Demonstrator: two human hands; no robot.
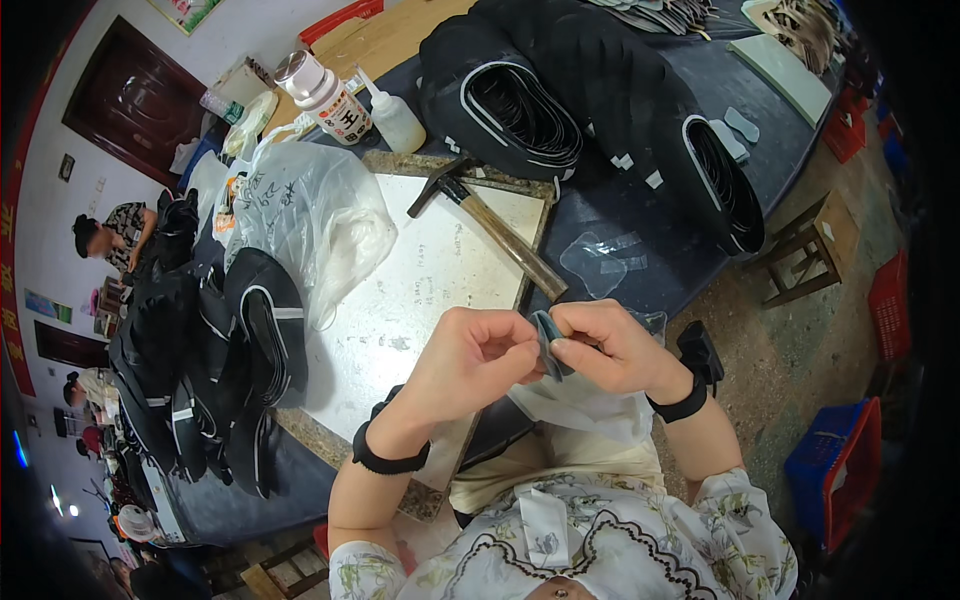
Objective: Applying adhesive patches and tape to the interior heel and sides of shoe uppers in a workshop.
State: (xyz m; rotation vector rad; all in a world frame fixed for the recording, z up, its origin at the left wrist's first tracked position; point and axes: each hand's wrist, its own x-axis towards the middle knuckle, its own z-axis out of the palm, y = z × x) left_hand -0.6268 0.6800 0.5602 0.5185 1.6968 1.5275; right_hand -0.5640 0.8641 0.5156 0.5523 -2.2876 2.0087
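Observation:
A small grey piece of folded sheet material (pixel 550 345) is pinched between my two hands above the near edge of the work board. My left hand (pixel 475 355) grips its left side with curled fingers. From the other side, my right hand (pixel 610 347) has thumb and forefinger closed on it. Whether the piece is cloth or leather I cannot tell. Just beyond my hands lies a hammer (pixel 505 240) with a wooden handle, its head pointing away on the white board (pixel 385 300). A translucent plastic sheet (pixel 590 408) hangs below my right hand, over my lap.
Bundles of black strips with white edging (pixel 520 110) fill the far table; more black pieces (pixel 215 350) lie left. A clear plastic bag (pixel 300 215), squeeze bottle (pixel 395 122) and larger bottle (pixel 330 105) stand near the board. At right are a wooden stool (pixel 815 245) and crate (pixel 832 472).

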